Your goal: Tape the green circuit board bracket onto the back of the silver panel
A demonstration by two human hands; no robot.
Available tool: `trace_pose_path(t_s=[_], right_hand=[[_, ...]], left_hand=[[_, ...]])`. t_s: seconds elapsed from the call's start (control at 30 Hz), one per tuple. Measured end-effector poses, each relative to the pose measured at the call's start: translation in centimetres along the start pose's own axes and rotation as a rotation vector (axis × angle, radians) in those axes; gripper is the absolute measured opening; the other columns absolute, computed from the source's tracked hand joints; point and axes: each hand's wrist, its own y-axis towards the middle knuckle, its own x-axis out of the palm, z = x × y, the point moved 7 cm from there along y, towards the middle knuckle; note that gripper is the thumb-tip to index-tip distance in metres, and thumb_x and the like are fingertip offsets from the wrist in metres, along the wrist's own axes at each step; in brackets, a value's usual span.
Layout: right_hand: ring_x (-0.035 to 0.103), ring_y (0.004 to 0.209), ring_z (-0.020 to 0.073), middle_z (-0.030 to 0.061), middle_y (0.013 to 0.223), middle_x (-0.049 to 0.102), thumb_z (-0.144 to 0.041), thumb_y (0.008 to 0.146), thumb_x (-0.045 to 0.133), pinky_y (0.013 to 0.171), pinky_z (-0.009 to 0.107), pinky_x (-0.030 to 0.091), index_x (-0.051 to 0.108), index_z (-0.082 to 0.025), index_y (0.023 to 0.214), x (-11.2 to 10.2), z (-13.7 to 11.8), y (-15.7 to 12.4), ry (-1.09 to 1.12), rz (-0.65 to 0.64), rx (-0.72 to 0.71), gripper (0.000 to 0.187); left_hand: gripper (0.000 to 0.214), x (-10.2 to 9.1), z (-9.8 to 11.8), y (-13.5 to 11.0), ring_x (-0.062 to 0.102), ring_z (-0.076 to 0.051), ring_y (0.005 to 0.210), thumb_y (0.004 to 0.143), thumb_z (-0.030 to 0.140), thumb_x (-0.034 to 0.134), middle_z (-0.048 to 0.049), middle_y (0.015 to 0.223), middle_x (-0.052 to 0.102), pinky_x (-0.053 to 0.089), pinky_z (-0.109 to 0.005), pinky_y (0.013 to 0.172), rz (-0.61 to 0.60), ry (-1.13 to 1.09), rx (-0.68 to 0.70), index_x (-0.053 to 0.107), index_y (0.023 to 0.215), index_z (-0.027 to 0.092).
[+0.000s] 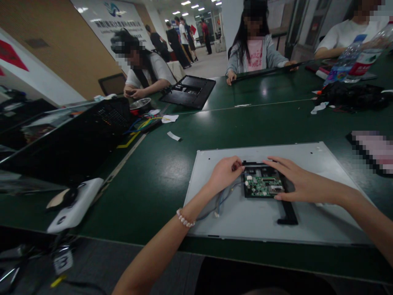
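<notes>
On the panel (245,223), the circuit board (260,186) lies left of the right hand (296,182), spread open around its right end; the left hand (225,174) curls at its far-left corner, grip unclear.

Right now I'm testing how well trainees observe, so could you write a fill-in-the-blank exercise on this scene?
The pale beaded bracelet circles the camera wearer's ____ wrist.
The smooth-topped table under the flat light-grey rectangular panel is coloured ____.
The thumb nearest the lower edge of the small green rectangular circuit board belongs to the ____ hand.
Missing words: left; green; right.
</notes>
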Motion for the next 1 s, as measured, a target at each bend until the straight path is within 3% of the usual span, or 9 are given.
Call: trace_pose_path(t_s=[0.27,0.37,0.43,0.5,0.6,0.7,0.83,1.0], right_hand=[[0.023,0.147,0.0366,0.007,0.164,0.015,-0.062,0.081,0.062,0.115,0.058,0.029,0.01,-0.035,0.157,-0.1,-0.1,-0.2,0.007,-0.007,-0.011,0.096],[0.021,0.147,0.0356,0.0053,0.165,0.012,-0.06,0.087,0.055,0.115,0.058,0.028,0.009,-0.037,0.157,-0.2,0.3,-0.1,0.026,0.025,-0.018,0.086],[0.02,0.148,0.034,0.0053,0.165,0.014,-0.057,0.093,0.047,0.117,0.058,0.026,0.01,-0.036,0.156,-0.6,0.7,0.0,0.033,0.078,-0.021,0.076],[0.021,0.148,0.0315,0.0062,0.163,0.019,-0.054,0.096,0.041,0.118,0.056,0.024,0.011,-0.034,0.156,-0.9,1.4,0.3,0.028,0.134,-0.018,0.07],[0.023,0.148,0.0291,0.0069,0.161,0.025,-0.052,0.098,0.036,0.119,0.054,0.024,0.014,-0.031,0.156,-1.1,2.6,0.7,0.008,0.192,-0.014,0.065],[0.026,0.147,0.0292,0.0078,0.16,0.029,-0.052,0.098,0.034,0.118,0.054,0.024,0.015,-0.03,0.155,-1.2,3.3,1.0,0.005,0.228,-0.018,0.064],[0.028,0.146,0.0295,0.0087,0.159,0.031,-0.053,0.098,0.034,0.118,0.055,0.025,0.014,-0.031,0.155,-0.8,3.8,1.2,0.019,0.224,-0.012,0.065],[0.03,0.145,0.0296,0.0089,0.159,0.032,-0.054,0.098,0.034,0.117,0.055,0.027,0.014,-0.03,0.156,-0.4,3.9,1.2,0.015,0.21,-0.004,0.065]], left_hand=[[0.013,-0.1,-0.8,-0.1,0.059,-0.015,0.074,0.09,0.029,0.054,-0.0031,0.083,0.067,0.046,-0.029,0.069,0.044,-0.183,-0.078,0.062,0.09,0.02],[0.015,-1.5,-1.6,0.2,0.061,-0.016,0.08,0.09,0.028,0.051,-0.0033,0.087,0.067,0.048,-0.029,0.074,0.119,-0.235,-0.119,0.063,0.091,0.019],[0.016,-3.5,-2.6,0.6,0.061,-0.016,0.084,0.09,0.027,0.051,-0.0035,0.09,0.067,0.049,-0.03,0.079,0.179,-0.213,-0.127,0.064,0.092,0.019],[0.017,-6.5,-4.4,1.1,0.062,-0.017,0.086,0.089,0.028,0.051,-0.0043,0.093,0.067,0.05,-0.031,0.081,0.276,-0.123,-0.133,0.065,0.094,0.019],[0.02,-11.8,-8.4,1.2,0.061,-0.02,0.096,0.088,0.027,0.052,-0.0081,0.106,0.065,0.049,-0.035,0.091,0.46,0.201,-0.206,0.066,0.099,0.019],[0.028,-15.1,-13.3,0.8,0.052,-0.028,0.12,0.089,0.023,0.047,-0.0124,0.132,0.055,0.042,-0.043,0.103,0.426,0.528,-0.414,0.066,0.108,0.017],[0.034,-16.5,-17.3,0.0,0.037,-0.033,0.136,0.087,0.02,0.045,-0.0163,0.146,0.044,0.034,-0.049,0.109,0.358,0.585,-0.472,0.064,0.115,0.013],[0.036,-16.3,-19.3,-0.1,0.04,-0.03,0.134,0.088,0.02,0.044,-0.0168,0.14,0.052,0.035,-0.046,0.109,0.289,0.586,-0.47,0.059,0.12,0.011]])
